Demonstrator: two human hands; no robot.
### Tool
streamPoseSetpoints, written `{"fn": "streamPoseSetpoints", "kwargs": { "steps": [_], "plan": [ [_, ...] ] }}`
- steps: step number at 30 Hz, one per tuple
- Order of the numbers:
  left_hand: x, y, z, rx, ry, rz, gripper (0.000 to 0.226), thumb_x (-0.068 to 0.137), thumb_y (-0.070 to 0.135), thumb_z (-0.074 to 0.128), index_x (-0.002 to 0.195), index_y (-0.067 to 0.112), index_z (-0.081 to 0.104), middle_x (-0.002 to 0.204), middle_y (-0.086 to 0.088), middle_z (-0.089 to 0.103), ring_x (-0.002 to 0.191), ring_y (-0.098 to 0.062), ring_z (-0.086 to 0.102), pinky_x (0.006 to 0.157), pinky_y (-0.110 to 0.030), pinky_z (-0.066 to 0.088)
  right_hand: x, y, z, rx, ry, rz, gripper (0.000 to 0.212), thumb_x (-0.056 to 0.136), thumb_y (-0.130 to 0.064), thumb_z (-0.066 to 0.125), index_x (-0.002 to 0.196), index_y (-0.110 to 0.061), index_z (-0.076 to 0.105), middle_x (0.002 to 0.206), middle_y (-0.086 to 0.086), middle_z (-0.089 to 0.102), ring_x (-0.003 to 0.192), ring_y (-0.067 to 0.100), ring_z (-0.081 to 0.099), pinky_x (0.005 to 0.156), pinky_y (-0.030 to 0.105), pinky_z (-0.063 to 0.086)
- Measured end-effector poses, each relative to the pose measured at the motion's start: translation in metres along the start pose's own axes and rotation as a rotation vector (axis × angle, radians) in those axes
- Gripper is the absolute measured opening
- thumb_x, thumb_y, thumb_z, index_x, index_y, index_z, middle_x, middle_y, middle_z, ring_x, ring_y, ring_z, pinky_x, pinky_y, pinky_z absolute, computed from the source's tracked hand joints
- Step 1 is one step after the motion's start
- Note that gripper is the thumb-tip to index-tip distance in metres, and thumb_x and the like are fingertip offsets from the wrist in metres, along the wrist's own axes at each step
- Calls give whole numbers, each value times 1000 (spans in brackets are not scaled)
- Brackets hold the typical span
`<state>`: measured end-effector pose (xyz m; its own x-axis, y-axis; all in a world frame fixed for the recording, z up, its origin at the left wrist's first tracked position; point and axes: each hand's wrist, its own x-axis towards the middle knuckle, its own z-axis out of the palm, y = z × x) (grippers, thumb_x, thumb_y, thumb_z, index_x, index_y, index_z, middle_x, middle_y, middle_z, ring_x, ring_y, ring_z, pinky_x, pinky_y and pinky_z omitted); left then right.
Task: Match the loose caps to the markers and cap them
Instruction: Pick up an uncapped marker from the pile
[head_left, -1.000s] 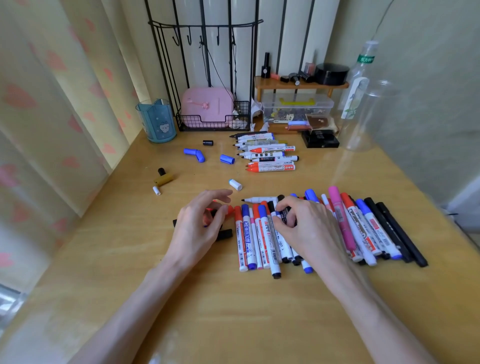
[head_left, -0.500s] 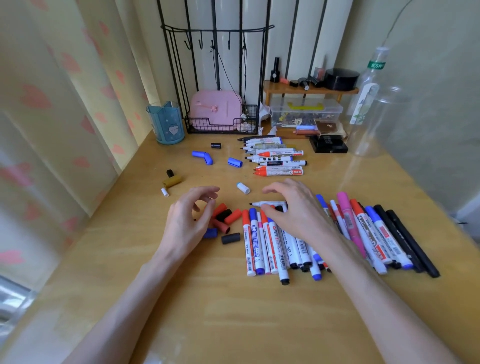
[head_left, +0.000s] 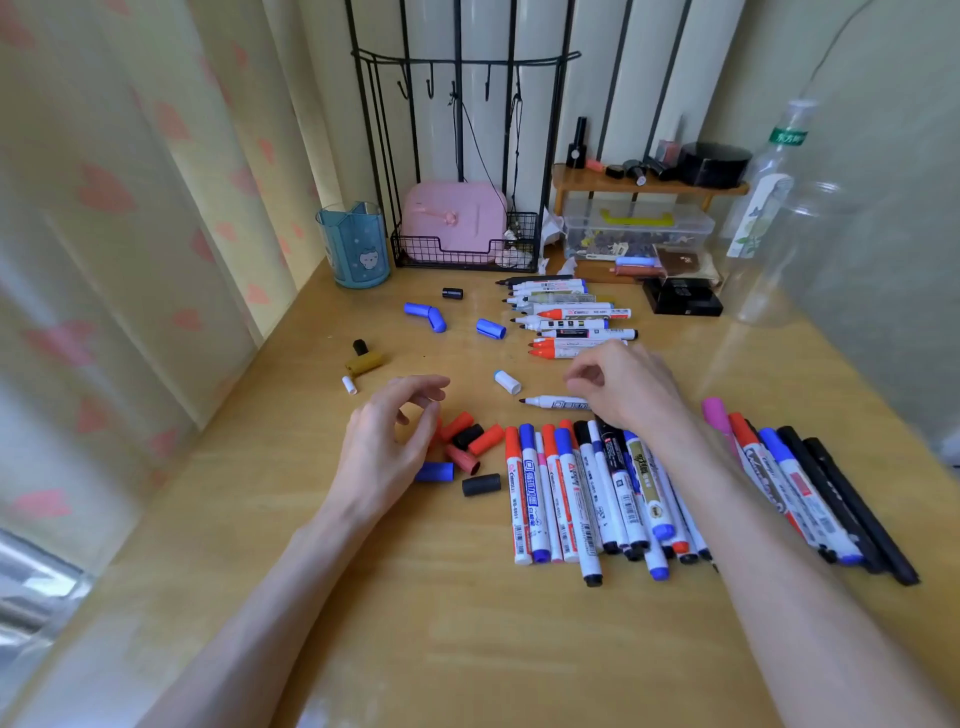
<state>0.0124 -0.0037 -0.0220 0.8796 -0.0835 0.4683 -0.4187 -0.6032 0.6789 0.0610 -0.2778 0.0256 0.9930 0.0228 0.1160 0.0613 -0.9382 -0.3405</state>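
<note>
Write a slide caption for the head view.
Left hand over loose caps, right hand over an uncapped marker, capped markers lined up on desk.

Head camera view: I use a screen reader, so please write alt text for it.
Two bare hands hover over a wooden desk: the left hand above a cluster of loose red, black and blue caps, the right hand over an uncapped marker. A row of capped markers lies nearer the person; more uncapped markers lie farther back.

Markers and caps spread over the desk (head_left: 441, 649).
Loose caps (head_left: 470, 447) lie just left of the near marker row (head_left: 571, 499); the far marker group (head_left: 571, 325) lies behind it, one lone marker (head_left: 550, 402) between the two.
</note>
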Motion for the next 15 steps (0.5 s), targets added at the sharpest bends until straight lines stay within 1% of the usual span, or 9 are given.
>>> {"fn": "streamPoseSetpoints", "kwargs": {
  "steps": [2, 6, 8, 11, 12, 13, 15],
  "plan": [
    [1, -1, 0, -4, 2, -10, 29, 101, 11, 62, 124, 25, 70, 107, 14, 71, 105, -7, 67, 84, -10, 44, 1, 4, -1, 6, -89, 23, 19, 94, -36, 75, 112, -30, 76, 103, -10, 74, 100, 14, 67, 103, 45, 50],
    [0, -1, 0, -13, -5, -14, 28, 100, 11, 63, 123, 24, 71, 106, 14, 71, 103, -6, 67, 83, -8, 43, 3, 7, 2, -12, -106, 47, 28, 91, -36, 79, 118, -30, 75, 115, -9, 72, 112, 16, 65, 105, 45, 48],
    [0, -3, 0, -16, -21, -20, 27, 100, 11, 63, 122, 25, 71, 107, 14, 72, 103, -7, 67, 83, -9, 43, 5, 6, 4, -21, -100, 46, 27, 90, -33, 81, 115, -30, 74, 114, -8, 73, 112, 17, 65, 105, 45, 48],
    [2, -7, -6, -5, -64, -28, 28, 99, 11, 64, 121, 26, 72, 108, 15, 72, 105, -7, 67, 83, -16, 47, 4, 7, 7, 27, -49, 19, 19, 92, -27, 79, 110, -29, 75, 100, -9, 72, 101, 16, 66, 102, 46, 49],
    [3, -9, -8, 3, -85, -29, 28, 98, 11, 65, 120, 27, 72, 109, 15, 72, 105, -6, 67, 82, -20, 49, 2, 6, 7, 51, -19, 3, 19, 93, -25, 77, 111, -29, 75, 101, -9, 72, 100, 16, 66, 103, 46, 47],
    [3, -10, -11, 9, -107, -31, 26, 98, 13, 67, 118, 28, 73, 110, 16, 72, 106, -6, 67, 82, -23, 50, -2, 5, 6, 64, 9, -23, 19, 95, -24, 75, 113, -29, 74, 106, -8, 73, 102, 17, 66, 106, 45, 44],
    [3, -10, -13, 30, -152, -24, 19, 97, 25, 71, 115, 30, 73, 112, 18, 70, 107, -5, 64, 81, -25, 48, -13, 3, 5, 67, 49, -96, 20, 98, -25, 71, 118, -28, 70, 116, -7, 73, 108, 18, 66, 107, 39, 36]
  ]
}}
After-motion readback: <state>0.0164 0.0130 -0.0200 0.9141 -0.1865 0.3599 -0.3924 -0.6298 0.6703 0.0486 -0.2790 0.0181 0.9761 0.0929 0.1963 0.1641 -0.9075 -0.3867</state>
